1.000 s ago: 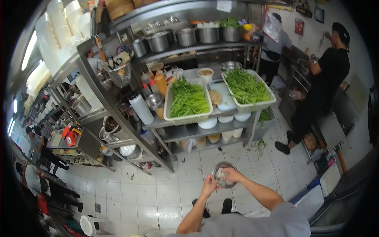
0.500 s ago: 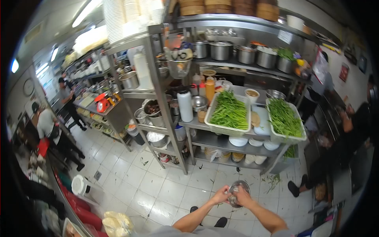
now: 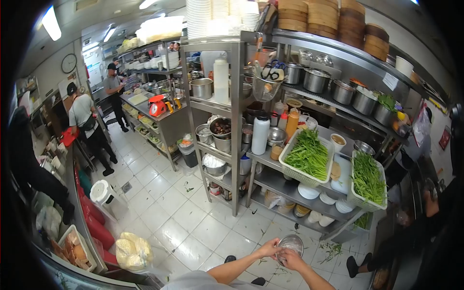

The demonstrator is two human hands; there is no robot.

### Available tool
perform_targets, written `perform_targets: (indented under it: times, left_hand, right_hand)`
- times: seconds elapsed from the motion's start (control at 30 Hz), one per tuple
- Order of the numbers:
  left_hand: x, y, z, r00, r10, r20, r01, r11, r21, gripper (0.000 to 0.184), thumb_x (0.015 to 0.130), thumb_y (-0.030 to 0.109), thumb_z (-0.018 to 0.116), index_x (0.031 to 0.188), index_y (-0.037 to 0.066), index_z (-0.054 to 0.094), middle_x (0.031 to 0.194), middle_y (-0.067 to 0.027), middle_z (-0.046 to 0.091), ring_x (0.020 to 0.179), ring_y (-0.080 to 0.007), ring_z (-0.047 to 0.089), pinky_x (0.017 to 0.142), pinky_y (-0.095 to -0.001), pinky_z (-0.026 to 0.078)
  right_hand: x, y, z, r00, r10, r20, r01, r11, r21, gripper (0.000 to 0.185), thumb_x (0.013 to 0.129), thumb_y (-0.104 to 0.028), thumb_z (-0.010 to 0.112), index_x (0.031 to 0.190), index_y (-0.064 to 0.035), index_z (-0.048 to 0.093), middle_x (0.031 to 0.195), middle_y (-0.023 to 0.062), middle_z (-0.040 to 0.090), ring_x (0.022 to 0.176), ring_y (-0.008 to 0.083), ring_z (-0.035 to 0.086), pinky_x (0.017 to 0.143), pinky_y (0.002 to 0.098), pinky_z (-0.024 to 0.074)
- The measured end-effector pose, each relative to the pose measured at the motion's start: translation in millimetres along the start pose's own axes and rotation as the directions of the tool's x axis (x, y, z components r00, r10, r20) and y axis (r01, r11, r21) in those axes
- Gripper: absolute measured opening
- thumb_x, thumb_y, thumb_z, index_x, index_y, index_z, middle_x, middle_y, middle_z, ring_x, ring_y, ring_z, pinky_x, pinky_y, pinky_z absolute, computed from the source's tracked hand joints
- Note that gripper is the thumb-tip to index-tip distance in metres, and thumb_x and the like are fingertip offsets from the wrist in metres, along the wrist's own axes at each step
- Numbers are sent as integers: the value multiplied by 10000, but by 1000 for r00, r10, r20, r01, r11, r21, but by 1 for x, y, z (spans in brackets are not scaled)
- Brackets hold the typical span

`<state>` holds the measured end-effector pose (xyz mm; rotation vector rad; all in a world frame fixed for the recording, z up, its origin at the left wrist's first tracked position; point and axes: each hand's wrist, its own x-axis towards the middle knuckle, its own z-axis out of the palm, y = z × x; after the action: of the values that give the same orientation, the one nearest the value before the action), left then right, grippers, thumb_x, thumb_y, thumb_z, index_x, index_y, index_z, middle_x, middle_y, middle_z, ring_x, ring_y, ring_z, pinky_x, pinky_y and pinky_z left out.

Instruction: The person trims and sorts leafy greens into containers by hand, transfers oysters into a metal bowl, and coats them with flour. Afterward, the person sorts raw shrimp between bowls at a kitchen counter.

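Note:
A round metal bowl [image 3: 293,243] is held low in front of my body, above the tiled floor. My left hand [image 3: 270,248] grips its left rim, fingers closed. At the bowl's lower edge is my right hand [image 3: 290,259], its fingers bent over the near side and partly hiding the inside. Something pale and shiny shows in the bowl, too small to name. Beyond it, a basket of green vegetables [image 3: 308,157] and a second basket of greens [image 3: 368,180] rest on the steel table.
A steel shelf post [image 3: 236,130] rises ahead of me. White bin [image 3: 104,193] and yellowish bags [image 3: 133,251] are at left. One person [image 3: 86,121] works at the left counter; another person's dark legs [image 3: 401,241] are at right. Leaf scraps [image 3: 331,251] litter the floor.
The view has swung left, so shelves and baskets sit farther right in the frame. My right hand has shifted from inside the bowl to its near edge. The bowl is still held.

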<state>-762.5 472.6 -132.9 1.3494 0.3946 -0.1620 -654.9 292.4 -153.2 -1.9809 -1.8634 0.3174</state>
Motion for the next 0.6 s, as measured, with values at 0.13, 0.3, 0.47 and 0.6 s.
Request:
perform_targets:
  times: [0.13, 0.3, 0.47, 0.6]
  left_hand:
    - [-1, 7, 4, 999, 41, 11, -41, 999, 25, 205, 890, 109, 575, 909, 87, 372, 855, -43, 496, 659, -112, 599, 522, -267, 584]
    - [2, -25, 11, 998, 39, -51, -41, 998, -52, 214, 879, 120, 581, 901, 94, 370, 829, -56, 507, 635, -116, 594, 506, -283, 582]
    - [1, -37, 7, 988, 75, -138, -98, 981, -166, 211, 884, 139, 588, 940, 90, 391, 861, -57, 502, 633, -107, 587, 516, -286, 583]
    - [5, -17, 16, 988, 118, -95, -129, 985, -114, 230, 883, 150, 603, 964, 87, 398, 837, -68, 514, 634, -121, 612, 508, -291, 574]
  right_hand:
    - [18, -32, -37, 944, 297, 144, -244, 922, -299, 509, 717, -73, 668, 1214, -127, 572, 1373, 174, 400, 1181, 369, 492, 941, 467, 454]
    - [23, 13, 21, 730, 682, 31, -667, 703, 247, 462, 727, -85, 699, 1180, -88, 608, 1188, 183, 567, 1048, 396, 586, 881, 471, 494]
    - [38, 15, -32, 657, 752, 43, -681, 568, 462, 327, 758, -73, 659, 1083, -37, 656, 1140, 169, 625, 1019, 302, 622, 852, 415, 504]
    - [40, 6, -31, 820, 554, -145, -514, 823, 240, 320, 770, -80, 636, 1083, -18, 663, 1096, 158, 640, 1050, 304, 604, 913, 397, 466]
